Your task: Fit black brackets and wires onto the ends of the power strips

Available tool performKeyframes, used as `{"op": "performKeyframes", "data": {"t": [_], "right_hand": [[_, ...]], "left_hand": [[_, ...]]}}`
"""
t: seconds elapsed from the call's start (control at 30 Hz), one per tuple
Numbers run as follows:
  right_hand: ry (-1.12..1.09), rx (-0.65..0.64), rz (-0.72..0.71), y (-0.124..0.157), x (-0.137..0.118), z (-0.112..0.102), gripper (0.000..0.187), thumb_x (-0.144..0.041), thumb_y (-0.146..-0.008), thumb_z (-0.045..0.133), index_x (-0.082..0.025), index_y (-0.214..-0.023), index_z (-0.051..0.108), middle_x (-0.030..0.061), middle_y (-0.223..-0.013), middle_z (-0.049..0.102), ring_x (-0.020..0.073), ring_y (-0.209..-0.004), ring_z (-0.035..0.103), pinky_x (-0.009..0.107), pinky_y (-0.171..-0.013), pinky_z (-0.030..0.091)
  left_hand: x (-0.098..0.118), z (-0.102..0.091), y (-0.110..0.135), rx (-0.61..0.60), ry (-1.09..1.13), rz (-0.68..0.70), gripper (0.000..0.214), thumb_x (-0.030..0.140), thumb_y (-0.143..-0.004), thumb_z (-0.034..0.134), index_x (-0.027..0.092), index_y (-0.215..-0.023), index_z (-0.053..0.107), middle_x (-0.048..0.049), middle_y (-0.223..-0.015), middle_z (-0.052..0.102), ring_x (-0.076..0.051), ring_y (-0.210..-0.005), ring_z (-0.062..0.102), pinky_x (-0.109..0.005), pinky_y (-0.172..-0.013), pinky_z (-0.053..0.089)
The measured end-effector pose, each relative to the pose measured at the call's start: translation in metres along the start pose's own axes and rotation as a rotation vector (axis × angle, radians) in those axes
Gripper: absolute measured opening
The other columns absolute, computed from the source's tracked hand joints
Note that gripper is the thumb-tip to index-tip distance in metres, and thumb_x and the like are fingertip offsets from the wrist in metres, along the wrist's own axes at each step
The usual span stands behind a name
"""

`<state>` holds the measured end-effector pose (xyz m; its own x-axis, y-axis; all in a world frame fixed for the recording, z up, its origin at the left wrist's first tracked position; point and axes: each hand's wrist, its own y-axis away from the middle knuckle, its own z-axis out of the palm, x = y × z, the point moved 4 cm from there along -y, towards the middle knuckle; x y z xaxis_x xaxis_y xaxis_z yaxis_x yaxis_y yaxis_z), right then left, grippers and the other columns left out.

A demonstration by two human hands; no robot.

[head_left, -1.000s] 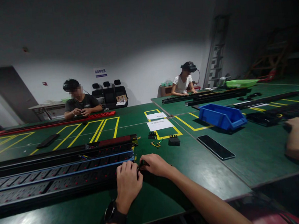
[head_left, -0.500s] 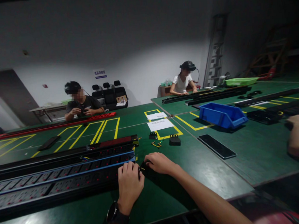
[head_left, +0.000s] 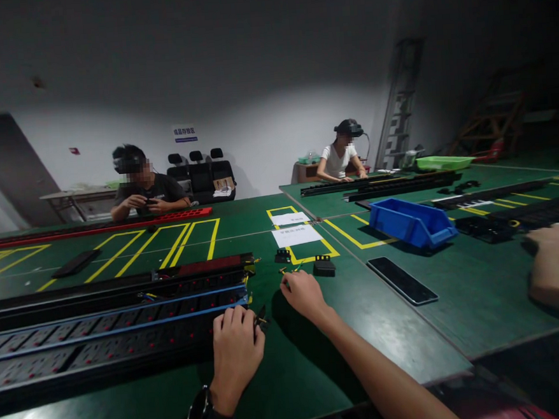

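My left hand (head_left: 238,343), with a dark watch on its wrist, is closed over the right end of a long black power strip (head_left: 126,348) with rows of sockets and red dots. Short wire ends stick out just beyond its fingers. My right hand (head_left: 305,295) is over the table to the right of the strip, its fingers curled down by a short yellow-green wire (head_left: 301,266). Its fingertips are partly hidden, so what they grip is unclear. Close by are a small black end piece (head_left: 324,266) and another black piece (head_left: 283,255).
More long strips (head_left: 207,272) lie behind the held one. White paper sheets (head_left: 296,235), a phone (head_left: 402,281) and a blue bin (head_left: 407,223) are to the right. A co-worker's hand (head_left: 558,266) is at the right edge. Two people sit across the table.
My right hand has moved away from the strip's end, forward and right to the short wire. My left hand stays on the strip; the view has shifted slightly.
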<state>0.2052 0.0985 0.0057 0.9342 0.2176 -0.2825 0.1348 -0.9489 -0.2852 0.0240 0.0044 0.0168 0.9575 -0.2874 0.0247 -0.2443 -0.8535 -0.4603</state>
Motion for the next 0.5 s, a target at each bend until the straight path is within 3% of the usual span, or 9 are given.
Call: {"op": "performKeyframes", "data": {"t": [0.17, 0.33, 0.5], "right_hand": [[0.107, 0.096, 0.021, -0.026, 0.001, -0.004, 0.020, -0.026, -0.096, 0.053, -0.017, -0.101, 0.070, 0.0177, -0.105, 0.071, 0.0320, -0.105, 0.058, 0.042, -0.088, 0.038], [0.183, 0.002, 0.038, -0.051, 0.000, 0.007, 0.022, -0.025, -0.093, 0.057, -0.013, -0.104, 0.072, 0.0226, -0.107, 0.071, 0.0356, -0.108, 0.059, 0.047, -0.089, 0.038], [0.149, -0.040, -0.040, -0.068, -0.003, 0.023, 0.027, -0.009, -0.091, 0.049, -0.016, -0.090, 0.075, 0.0170, -0.098, 0.074, 0.0299, -0.102, 0.063, 0.040, -0.085, 0.039]], "left_hand": [[-0.001, 0.002, 0.000, 0.004, 0.026, -0.018, 0.018, 0.021, -0.088, 0.052, 0.020, -0.095, 0.069, -0.0071, -0.098, 0.065, -0.026, -0.097, 0.055, -0.043, -0.090, 0.037], [-0.002, 0.006, 0.000, 0.004, 0.058, -0.039, 0.017, 0.020, -0.087, 0.054, 0.021, -0.094, 0.070, -0.0068, -0.097, 0.066, -0.025, -0.096, 0.055, -0.043, -0.090, 0.037], [-0.003, 0.009, 0.001, -0.010, 0.082, -0.058, 0.017, 0.020, -0.087, 0.054, 0.022, -0.093, 0.069, -0.0060, -0.097, 0.066, -0.025, -0.096, 0.055, -0.043, -0.090, 0.037]]}}
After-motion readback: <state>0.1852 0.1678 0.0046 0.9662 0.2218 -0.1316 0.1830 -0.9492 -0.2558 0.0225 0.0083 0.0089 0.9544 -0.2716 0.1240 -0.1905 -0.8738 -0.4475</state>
